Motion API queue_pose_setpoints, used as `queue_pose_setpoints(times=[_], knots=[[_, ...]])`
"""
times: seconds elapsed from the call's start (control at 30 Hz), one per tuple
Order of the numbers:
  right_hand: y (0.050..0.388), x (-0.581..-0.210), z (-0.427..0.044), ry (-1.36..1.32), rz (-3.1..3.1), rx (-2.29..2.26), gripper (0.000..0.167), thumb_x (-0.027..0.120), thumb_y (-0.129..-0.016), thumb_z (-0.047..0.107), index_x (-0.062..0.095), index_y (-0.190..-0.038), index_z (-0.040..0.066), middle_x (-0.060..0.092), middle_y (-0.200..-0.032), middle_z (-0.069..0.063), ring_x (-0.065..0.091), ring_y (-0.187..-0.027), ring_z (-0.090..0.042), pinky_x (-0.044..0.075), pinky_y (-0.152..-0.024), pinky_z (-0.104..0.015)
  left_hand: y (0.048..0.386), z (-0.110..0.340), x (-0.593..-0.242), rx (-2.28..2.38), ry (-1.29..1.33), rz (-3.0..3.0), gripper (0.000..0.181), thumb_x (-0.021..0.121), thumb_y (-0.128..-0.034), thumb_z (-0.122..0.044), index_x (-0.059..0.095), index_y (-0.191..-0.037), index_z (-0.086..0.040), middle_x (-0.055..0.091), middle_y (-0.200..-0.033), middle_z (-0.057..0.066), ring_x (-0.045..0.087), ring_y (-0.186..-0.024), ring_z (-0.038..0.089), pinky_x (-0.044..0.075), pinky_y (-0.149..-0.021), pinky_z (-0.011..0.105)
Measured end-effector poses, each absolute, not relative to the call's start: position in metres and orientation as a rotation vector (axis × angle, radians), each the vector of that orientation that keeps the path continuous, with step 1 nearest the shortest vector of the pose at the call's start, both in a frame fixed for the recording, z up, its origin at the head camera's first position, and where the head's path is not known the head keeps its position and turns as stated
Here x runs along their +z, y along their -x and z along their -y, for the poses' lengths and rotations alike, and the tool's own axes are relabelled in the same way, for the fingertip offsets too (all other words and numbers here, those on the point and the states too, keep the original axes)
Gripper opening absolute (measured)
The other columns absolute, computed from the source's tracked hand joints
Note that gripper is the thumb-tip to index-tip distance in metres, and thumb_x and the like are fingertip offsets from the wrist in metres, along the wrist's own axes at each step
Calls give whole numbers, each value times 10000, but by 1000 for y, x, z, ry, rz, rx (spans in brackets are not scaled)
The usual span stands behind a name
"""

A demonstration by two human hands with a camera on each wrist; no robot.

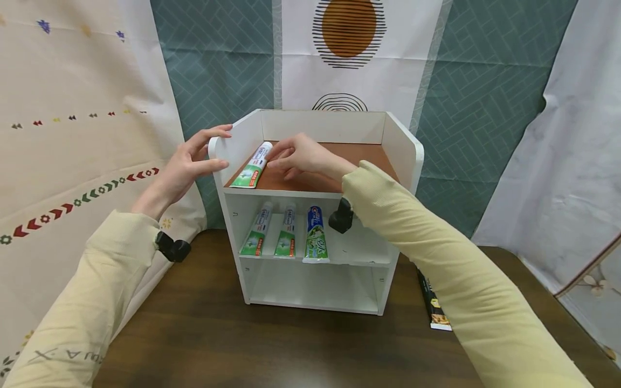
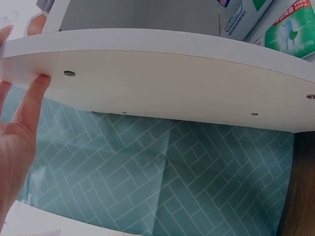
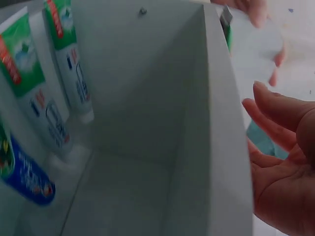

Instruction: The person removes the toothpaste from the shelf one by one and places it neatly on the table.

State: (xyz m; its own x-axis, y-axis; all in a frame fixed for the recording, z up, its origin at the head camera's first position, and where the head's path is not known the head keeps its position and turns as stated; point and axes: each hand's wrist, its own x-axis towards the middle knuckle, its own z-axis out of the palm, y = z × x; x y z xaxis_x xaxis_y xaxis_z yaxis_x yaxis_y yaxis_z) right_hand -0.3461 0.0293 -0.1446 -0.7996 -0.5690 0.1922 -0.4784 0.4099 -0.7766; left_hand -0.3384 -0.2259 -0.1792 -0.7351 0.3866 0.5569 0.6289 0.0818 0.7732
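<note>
Close beside the right hand [image 1: 303, 155], fingertips [image 1: 273, 153] nearest, lies 1 toothpaste tube [image 1: 254, 168].

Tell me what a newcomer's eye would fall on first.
Probably the white shelf unit at the centre, with three toothpaste tubes on its middle shelf. Next, the left hand gripping its left wall, and the right hand close by the lone toothpaste tube on the brown top. Behind, a large brown disc marks the hanging cloth.

The left hand [image 1: 178, 163] and right hand [image 1: 308, 157] are bare beyond long, pale yellow, softly wrinkled sleeves [image 1: 436, 258], the left one printed with dark lettering [image 1: 68, 355], and a small black camera [image 1: 173, 248] sits at each cuff [image 1: 127, 230].
</note>
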Motion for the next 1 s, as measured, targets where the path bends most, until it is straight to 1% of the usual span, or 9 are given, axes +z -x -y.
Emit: queue_pose_setpoints(times=[0.13,0.3,0.37,0.5,0.57,0.77,0.83,1.0], knots=[[345,-148,-19,946,-2554,-1336,244,621,-859,102,622,-1086,14,615,-971,-127,558,-773,-211,484,-674,-290,339,225,-179,-1701,1039,2144,421,610,-831,-13,530,-1224,-138,302,-1416,-12,319,-1202,253,377,-808,353],[344,-148,-9,985,-2611,-1252,275,621,-865,149,616,-1116,37,604,-974,-100,541,-771,-195,473,-672,-266,339,225,-178,-1683,1037,2145,419,611,-833,-24,526,-1227,-137,306,-1415,-16,316,-1208,258,367,-811,367],[345,-149,-4,1003,-2644,-1191,295,619,-870,173,613,-1137,48,580,-1002,-66,526,-760,-179,463,-659,-250,339,225,-179,-1678,1032,2149,418,611,-834,-28,525,-1228,-139,307,-1414,-18,315,-1211,259,358,-812,375],[345,-151,6,982,-2705,-1111,304,591,-888,195,614,-1160,59,531,-1018,-41,466,-667,-176,411,-589,-229,339,226,-181,-1677,1030,2152,414,609,-837,-28,525,-1226,-141,305,-1415,-20,317,-1212,260,351,-812,382],[343,-151,11,960,-2740,-1072,297,582,-894,203,622,-1151,59,516,-1021,-41,450,-676,-167,392,-584,-227,339,226,-182,-1682,1034,2150,413,608,-837,-23,524,-1225,-136,306,-1415,-18,319,-1211,262,356,-808,384],[340,-146,25,868,-2810,-993,265,622,-866,167,641,-1094,34,566,-1026,-41,510,-838,-149,441,-667,-220,339,226,-182,-1694,1042,2138,417,610,-834,-15,521,-1228,-120,305,-1416,-12,311,-1217,263,353,-808,386],[339,-144,29,812,-2801,-1020,266,636,-853,139,635,-1092,23,582,-1003,-54,533,-834,-160,454,-667,-217,339,226,-181,-1700,1047,2132,417,609,-833,-10,526,-1226,-126,304,-1416,-11,309,-1217,262,353,-807,384],[340,-142,29,740,-2682,-1207,258,639,-837,58,623,-1082,-24,560,-992,-91,541,-768,-176,474,-640,-218,339,225,-182,-1689,1039,2140,417,610,-835,-19,530,-1225,-144,305,-1415,-17,314,-1214,261,355,-804,386]])
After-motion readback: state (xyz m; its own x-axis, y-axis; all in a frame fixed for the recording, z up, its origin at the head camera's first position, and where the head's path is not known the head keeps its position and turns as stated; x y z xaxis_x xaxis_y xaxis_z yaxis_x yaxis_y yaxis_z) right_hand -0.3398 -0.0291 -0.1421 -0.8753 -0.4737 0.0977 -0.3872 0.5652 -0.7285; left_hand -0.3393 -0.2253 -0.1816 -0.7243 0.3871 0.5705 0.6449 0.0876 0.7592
